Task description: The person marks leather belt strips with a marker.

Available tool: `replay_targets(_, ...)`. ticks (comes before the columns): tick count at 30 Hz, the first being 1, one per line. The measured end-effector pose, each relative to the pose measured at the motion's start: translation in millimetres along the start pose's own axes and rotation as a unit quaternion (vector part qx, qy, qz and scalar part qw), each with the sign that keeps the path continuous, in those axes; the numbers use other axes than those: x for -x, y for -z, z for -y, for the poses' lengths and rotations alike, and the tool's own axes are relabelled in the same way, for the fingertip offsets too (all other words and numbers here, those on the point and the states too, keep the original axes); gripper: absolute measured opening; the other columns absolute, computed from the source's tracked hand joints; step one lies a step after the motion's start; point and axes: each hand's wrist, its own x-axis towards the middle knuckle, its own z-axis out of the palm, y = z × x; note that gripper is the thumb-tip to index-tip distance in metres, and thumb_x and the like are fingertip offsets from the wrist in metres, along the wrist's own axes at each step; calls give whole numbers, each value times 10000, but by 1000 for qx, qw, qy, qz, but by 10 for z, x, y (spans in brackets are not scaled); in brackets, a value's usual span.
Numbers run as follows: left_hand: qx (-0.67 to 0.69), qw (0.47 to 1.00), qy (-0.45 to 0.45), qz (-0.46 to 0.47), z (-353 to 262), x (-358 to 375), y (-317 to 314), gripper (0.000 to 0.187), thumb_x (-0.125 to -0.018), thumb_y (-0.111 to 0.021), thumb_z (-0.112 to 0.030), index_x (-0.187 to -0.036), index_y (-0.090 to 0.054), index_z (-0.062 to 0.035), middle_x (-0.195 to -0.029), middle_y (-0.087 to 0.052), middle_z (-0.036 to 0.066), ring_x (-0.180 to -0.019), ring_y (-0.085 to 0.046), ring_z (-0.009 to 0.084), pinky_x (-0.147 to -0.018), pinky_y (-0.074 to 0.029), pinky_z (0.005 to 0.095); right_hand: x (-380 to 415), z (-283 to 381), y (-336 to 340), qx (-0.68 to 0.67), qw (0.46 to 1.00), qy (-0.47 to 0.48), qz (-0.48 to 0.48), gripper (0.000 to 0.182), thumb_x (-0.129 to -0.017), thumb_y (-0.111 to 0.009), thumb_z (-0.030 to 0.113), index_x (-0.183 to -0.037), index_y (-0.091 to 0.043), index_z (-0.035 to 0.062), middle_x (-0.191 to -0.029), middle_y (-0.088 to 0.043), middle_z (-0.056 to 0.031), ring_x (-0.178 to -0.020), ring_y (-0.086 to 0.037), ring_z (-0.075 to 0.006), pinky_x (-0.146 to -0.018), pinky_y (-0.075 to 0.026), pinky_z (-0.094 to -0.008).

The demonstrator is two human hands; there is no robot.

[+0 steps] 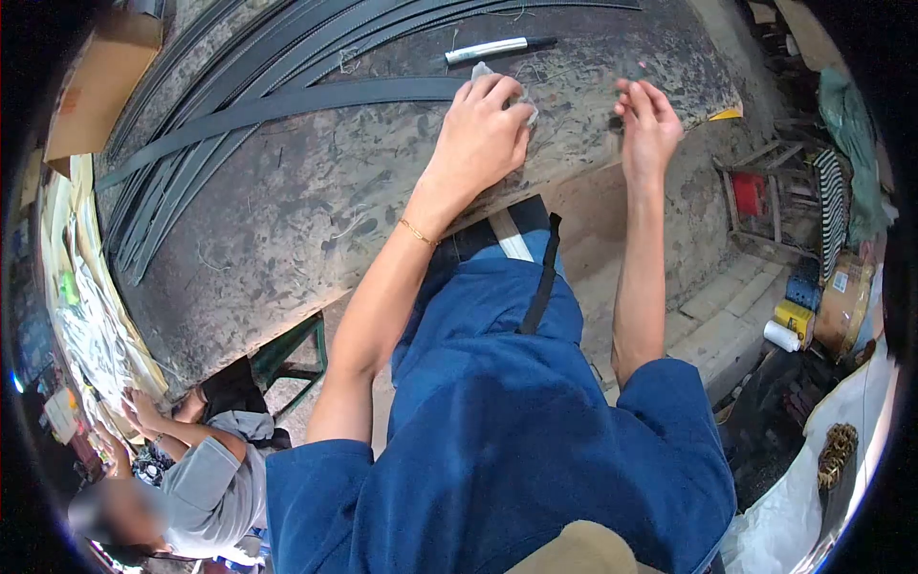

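My left hand [483,129] is closed over a crumpled whitish wad [481,71], cloth or plastic, pressed to the worktable. Right beside it, the end of a flat dark grey strap [354,94] runs in at the fingers, and the palm hides where the two meet. Off to the right, my right hand [650,120] is raised near the table edge with thumb and fingers pinched. Whatever lies in that pinch is too small to make out. Beyond the left hand lies a white marker pen [492,51] with dark ends.
Many dark straps [182,182] are heaped across the left of the stained worktable [287,234]. A cardboard box [105,86] stands at the far left. At lower left sits another person [215,478] in a grey shirt. A wooden stool [765,206] is on the right.
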Motion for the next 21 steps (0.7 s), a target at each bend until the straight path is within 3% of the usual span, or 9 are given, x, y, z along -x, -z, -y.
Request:
replay_targets(3, 8, 1000, 7, 3, 5, -10, -24, 162, -769, -694, -113, -915, -727, -50, -1100, -636, 109, -1137, -568, 302, -983, -465, 436, 68, 112, 305, 123, 987, 65, -82, 173, -963, -648, 32, -1094, -630, -79, -1013, -739, -161, -744, -624, -99, -674, -541, -247)
replay_targets(8, 25, 999, -2, -46, -16, 59, -59, 194, -807, -702, -78, -989, -722, -14, -1122, -626, 124, -1108, -584, 315, -967, -489, 432, 186, 307, 655, 277, 950, 88, -110, 150, -966, -659, 44, -1078, -678, -54, -1017, -744, -127, -766, -640, -107, -706, -543, -262)
replay_targets(10, 23, 999, 4, -47, -30, 71, -48, 210, -808, -713, -74, -1009, -714, -12, -1108, -632, 127, -1101, -593, 324, -946, -503, 424, 285, 394, 620, 418, 888, 140, -132, 159, -940, -685, 29, -1089, -716, -16, -1011, -749, -103, -787, -662, -142, -720, -542, -295)
replay_targets(11, 21, 999, 4, -49, -41, 90, -45, 210, -808, -713, -74, -1009, -714, -12, -1108, -632, 127, -1101, -593, 324, -946, -503, 424, 306, 411, 640, 416, 889, 141, -130, 159, -940, -685, 29, -1089, -716, -16, -1011, -749, -103, -787, -662, -142, -720, -542, -295)
replay_targets(13, 58, 995, 30, -70, -41, 110, -35, 204, -815, -728, -61, -1011, -710, -10, -1099, -642, 138, -1055, -620, 341, -902, -528, 421, 318, 377, 736, 547, 756, 356, -57, 201, -901, -700, -1, -1096, -741, 24, -995, -739, -98, -838, -678, -204, -742, -542, -330)
replay_targets(16, 58, 986, 53, -144, -68, 122, -11, 205, -823, -738, -49, -1022, -707, -10, -1098, -650, 152, -1009, -642, 356, -871, -542, 424, 322, 156, 903, 616, 716, 325, 48, 217, -872, -699, -28, -1072, -752, 35, -1007, -720, -110, -902, -676, -253, -764, -541, -347)
replay_targets(17, 56, 985, 60, -150, -73, 122, -11, 214, -830, -741, -37, -1039, -704, -13, -1124, -652, 165, -1043, -648, 362, -891, -544, 424, 326, 199, 876, 628, 703, 329, 59, 214, -897, -690, -13, -1090, -761, 48, -1009, -720, -102, -911, -675, -219, -764, -539, -324)
replay_targets(20, 47, 984, 45, -165, -39, 119, -40, 258, -820, -716, -25, -1074, -670, -20, -1176, -622, 180, -1147, -606, 379, -952, -523, 444, 356, 297, 728, 554, 755, 347, -47, 200, -888, -676, -32, -1057, -757, 38, -1010, -711, -97, -852, -657, -229, -760, -532, -336)
replay_targets(21, 56, 983, 52, -164, -35, 118, -36, 272, -820, -717, -19, -1087, -666, -21, -1180, -618, 187, -1187, -594, 388, -970, -519, 448, 375, 302, 710, 506, 811, 281, -84, 176, -929, -666, 1, -1092, -731, 10, -981, -707, -94, -852, -648, -188, -720, -524, -324)
